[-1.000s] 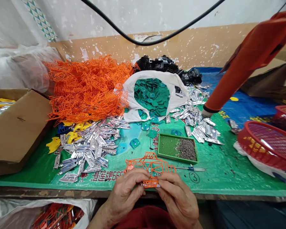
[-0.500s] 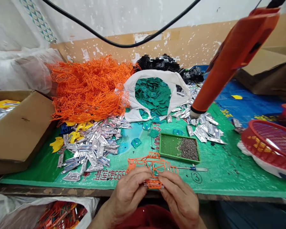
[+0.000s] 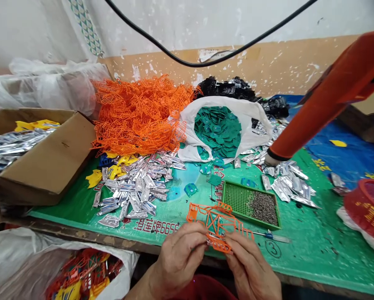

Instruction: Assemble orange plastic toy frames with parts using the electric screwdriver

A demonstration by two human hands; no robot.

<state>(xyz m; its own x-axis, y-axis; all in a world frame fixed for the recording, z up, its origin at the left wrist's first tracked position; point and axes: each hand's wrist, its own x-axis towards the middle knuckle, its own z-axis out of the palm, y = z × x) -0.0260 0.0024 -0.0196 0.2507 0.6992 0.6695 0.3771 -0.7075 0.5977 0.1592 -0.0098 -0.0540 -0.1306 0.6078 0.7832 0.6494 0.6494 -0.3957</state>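
An orange plastic lattice frame [image 3: 220, 221] is held between both hands over the table's front edge. My left hand [image 3: 183, 252] pinches its lower left side, fingers closed. On the lower right side, my right hand [image 3: 249, 260] grips it between thumb and fingers. A bit of silver shows along the frame's lower part between the fingertips; its shape is partly hidden. Just beyond the frame is a green tray [image 3: 237, 200] with many small dark screws [image 3: 263, 207] in it. A thin screwdriver [image 3: 276, 237] with a clear handle lies to the right of the frame.
Orange frames [image 3: 140, 112] are heaped at back left, beside a white bag [image 3: 255, 125] of green pieces [image 3: 216, 131]. Silver pieces [image 3: 137, 183] lie in front. An orange power screwdriver [image 3: 324, 100] hangs at right, near a red basket [image 3: 362, 208]. A cardboard box [image 3: 46, 162] stands left.
The camera view has turned left, so the scene sits further right. Both hands still hold the orange frame, which now tilts down to the right.
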